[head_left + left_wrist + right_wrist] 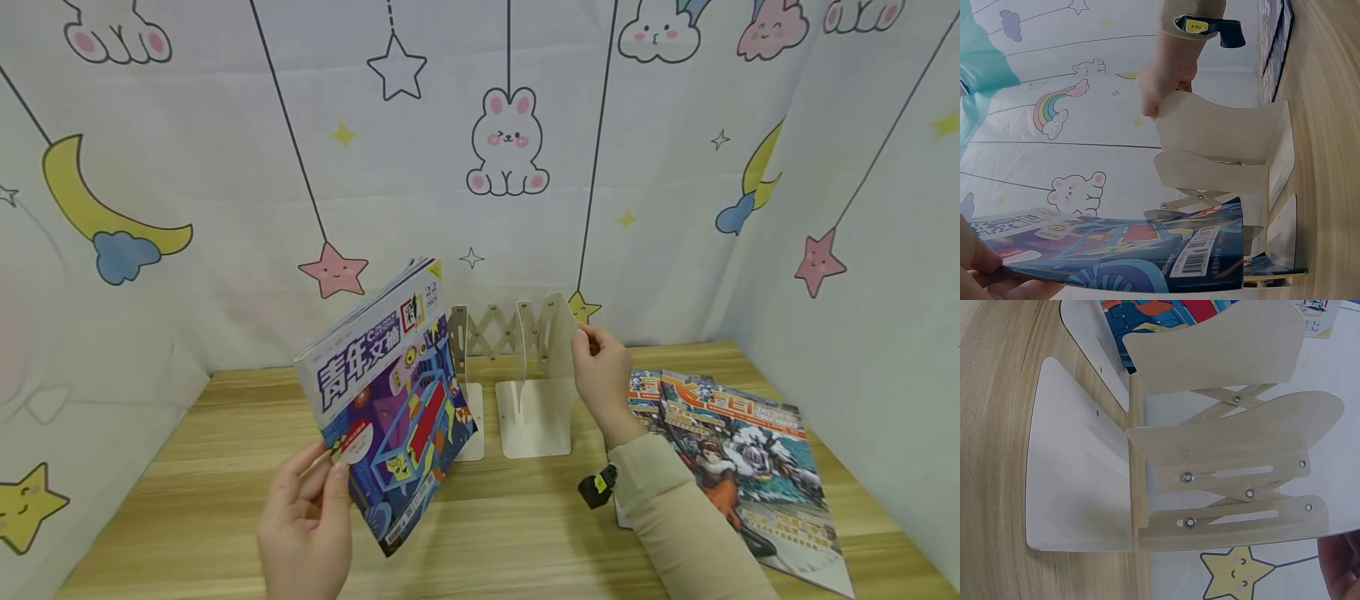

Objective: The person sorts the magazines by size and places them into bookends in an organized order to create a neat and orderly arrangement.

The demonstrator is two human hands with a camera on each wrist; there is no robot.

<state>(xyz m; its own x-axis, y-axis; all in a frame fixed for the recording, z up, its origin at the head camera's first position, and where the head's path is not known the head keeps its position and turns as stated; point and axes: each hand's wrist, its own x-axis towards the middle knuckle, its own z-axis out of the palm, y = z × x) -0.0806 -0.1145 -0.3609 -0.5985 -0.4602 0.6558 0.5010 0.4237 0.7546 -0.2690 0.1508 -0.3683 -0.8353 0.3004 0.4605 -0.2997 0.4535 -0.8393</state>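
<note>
A magazine (405, 400) with a purple and blue cover is in my left hand (307, 517), gripped at its lower left edge between thumb and fingers. It is tilted in front of the left part of an expandable metal bookend (558, 367), covering that part in the head view. My right hand (603, 375) pinches the upper edge of the bookend's right end plate (1241, 531). Crossed slats (1235, 400) join the upright plates, and flat base plates (1079, 469) lie on the table. Behind the held magazine, a dark printed edge (1260, 265) shows by the left base plate; whether it is a separate magazine, I cannot tell.
Overlapping magazines (750, 467) lie on the wooden table (187, 500) at the right, partly under my right forearm. A white curtain (420, 192) printed with rabbits, stars and moons hangs behind and beside the table.
</note>
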